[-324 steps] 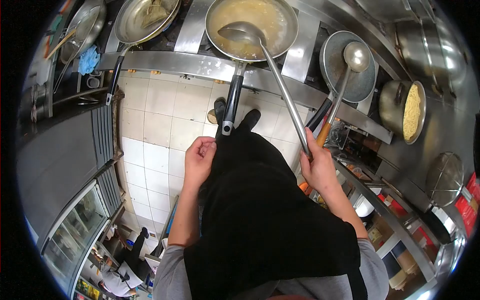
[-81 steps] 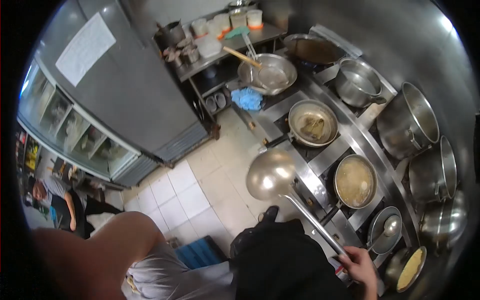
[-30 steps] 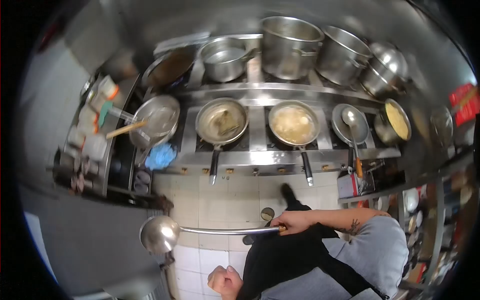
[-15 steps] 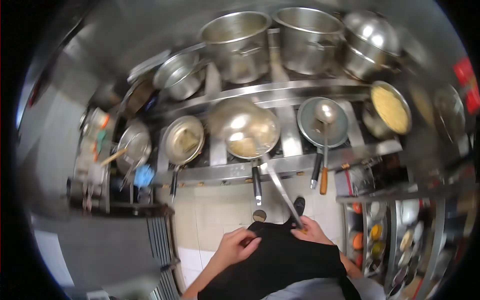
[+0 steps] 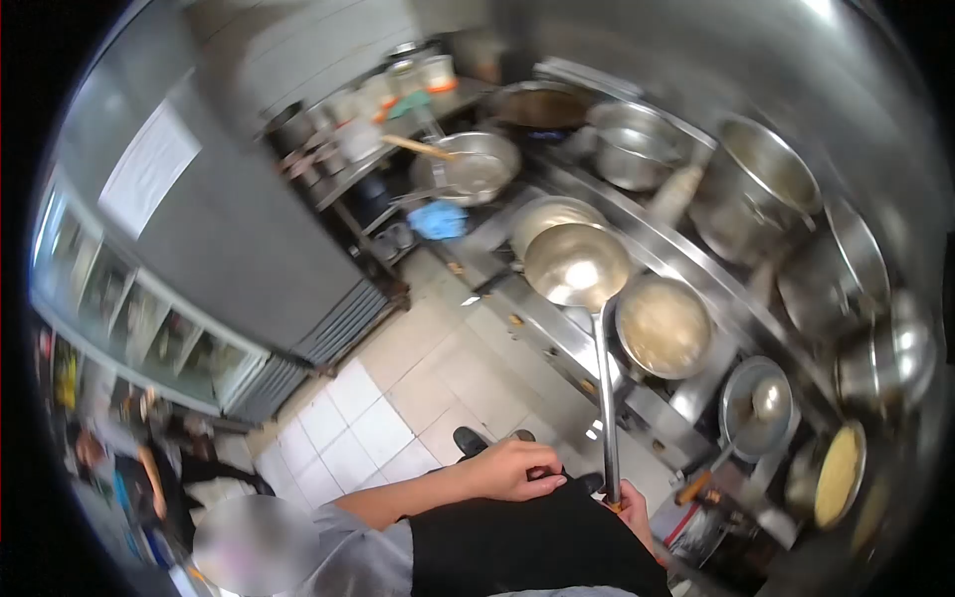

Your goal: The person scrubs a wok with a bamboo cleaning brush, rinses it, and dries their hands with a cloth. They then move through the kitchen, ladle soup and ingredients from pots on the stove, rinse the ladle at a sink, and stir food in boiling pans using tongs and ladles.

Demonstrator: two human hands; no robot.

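Observation:
My right hand [image 5: 631, 509] is closed around the lower end of the long handle of a big metal ladle [image 5: 577, 261]. The ladle's round bowl hangs over the front of the stove, hiding part of a pan [image 5: 557, 212] behind it. To the right of the bowl is a frying pan [image 5: 665, 323] with pale brownish liquid in it; the ladle handle passes in front of its left side. My left hand [image 5: 512, 470] is held in front of the black apron [image 5: 517, 542], fingers loosely curled in, with no object visible in them.
Tall steel pots [image 5: 766, 189] line the stove's back. A grey pan [image 5: 756, 408] with another ladle and a pot of yellow food [image 5: 839, 478] are at right. A wok [image 5: 468, 169] and blue cloth [image 5: 438, 219] lie beyond; a grey cabinet [image 5: 249, 199] and another person [image 5: 139, 478] are left.
My view has swung left, bringing the cabinet and another person into sight. The ladle bowl has shifted from above the middle pan to over the pan on its left. My left hand stays curled.

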